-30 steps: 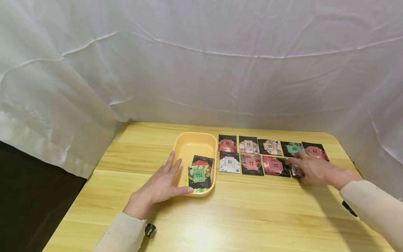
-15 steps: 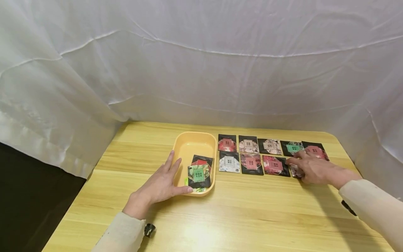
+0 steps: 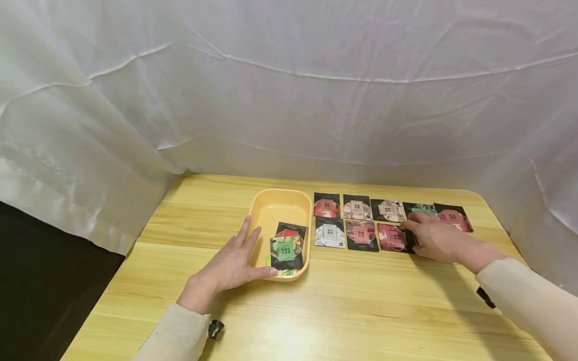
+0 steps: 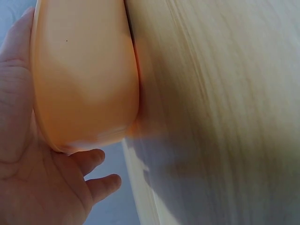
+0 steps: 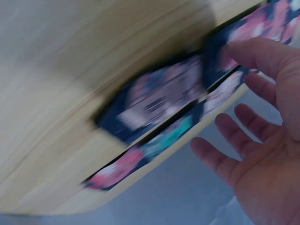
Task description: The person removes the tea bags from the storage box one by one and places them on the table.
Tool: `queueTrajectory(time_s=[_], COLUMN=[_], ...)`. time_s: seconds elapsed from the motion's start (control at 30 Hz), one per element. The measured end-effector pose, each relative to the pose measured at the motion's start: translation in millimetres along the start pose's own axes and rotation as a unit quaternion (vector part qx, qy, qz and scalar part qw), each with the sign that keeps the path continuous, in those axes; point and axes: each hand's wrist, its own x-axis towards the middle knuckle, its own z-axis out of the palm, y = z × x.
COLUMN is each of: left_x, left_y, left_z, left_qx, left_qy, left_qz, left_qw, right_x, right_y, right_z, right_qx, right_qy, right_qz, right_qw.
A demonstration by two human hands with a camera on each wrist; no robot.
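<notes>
My left hand (image 3: 226,264) rests against the left side and front of a yellow plastic tray (image 3: 276,208), fingers fairly straight, thumb at the front rim. Lying in the tray are a green-labelled black sachet (image 3: 286,253) and a red-labelled one (image 3: 290,229) partly under it. My right hand (image 3: 435,238) is low over the right end of the front row of sachets, its thumb close to the edge of a pink-red sachet (image 3: 392,237). In the right wrist view its fingers are spread, and a pale-labelled sachet (image 5: 161,101) lies beside them, hidden under the hand in the head view.
More flat black sachets with coloured labels form two rows on the wooden table (image 3: 343,306), among them a white one (image 3: 328,232) and a red one (image 3: 327,205). A pale curtain (image 3: 316,120) hangs behind the table.
My right hand stayed at the front row's right end, then shifted slightly left and back, now covering more of the green-labelled sachet in the back row. The left hand and tray look unchanged.
</notes>
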Motion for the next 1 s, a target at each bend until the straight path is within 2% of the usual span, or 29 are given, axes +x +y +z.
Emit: queueTrajectory(time_s=[0.2, 0.37, 0.57, 0.73, 0.83, 1.0], left_x=[-0.7, -1.6, -2.0, -0.9, -0.1, 1.4], left_y=[1.0, 1.4, 1.3, 0.6, 0.2, -0.7], left_z=[-0.1, -1.6, -2.7, -2.2, -1.5, -0.6], left_qx=[0.005, 0.010, 0.006, 0.003, 0.002, 0.010], left_qy=[0.011, 0.015, 0.010, 0.005, 0.007, 0.012], left_qz=[0.014, 0.017, 0.015, 0.008, 0.008, 0.015], left_qw=[0.9998, 0.9997, 0.9998, 1.0000, 0.9999, 0.9998], right_x=[30.8, 58.5, 92.1, 116.9, 127.9, 140.8], right_y=[-35.0, -69.7, -117.9, -155.6, -175.4, -202.7], right_z=[-10.2, -24.2, -39.8, -43.7, -43.0, -35.2], right_qx=[-0.007, 0.010, 0.046, 0.075, 0.071, 0.064], right_qy=[0.065, 0.083, 0.068, 0.065, 0.062, 0.014], right_qz=[-0.042, -0.063, -0.057, -0.067, -0.080, -0.085], right_qw=[0.997, 0.995, 0.995, 0.993, 0.992, 0.994])
